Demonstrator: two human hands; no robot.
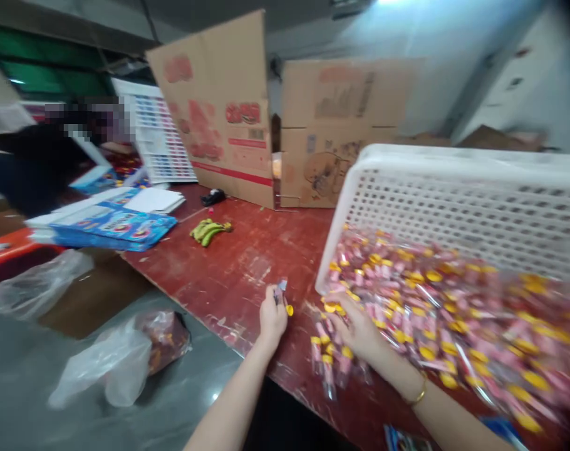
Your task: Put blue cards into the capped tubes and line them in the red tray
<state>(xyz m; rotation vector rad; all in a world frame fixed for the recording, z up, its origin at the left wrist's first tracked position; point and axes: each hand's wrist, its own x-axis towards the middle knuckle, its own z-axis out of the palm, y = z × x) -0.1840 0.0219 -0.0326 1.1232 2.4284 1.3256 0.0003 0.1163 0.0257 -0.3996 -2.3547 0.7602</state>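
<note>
My left hand is closed over the red table, fingers wrapped round a small yellow-capped tube with a bit of clear wrapper poking out. On the right, my right hand has its fingers curled round yellow-capped pink tubes at the mouth of a white perforated crate. A small cluster of pink tubes with yellow caps lies on the table just below that hand. Many more of these tubes spill from the tilted crate. Blur hides how many each hand holds.
Green bananas and a black object lie on the red table. Blue printed cards are stacked at left. Cardboard boxes stand behind. Plastic bags sit on the floor; a person is at far left.
</note>
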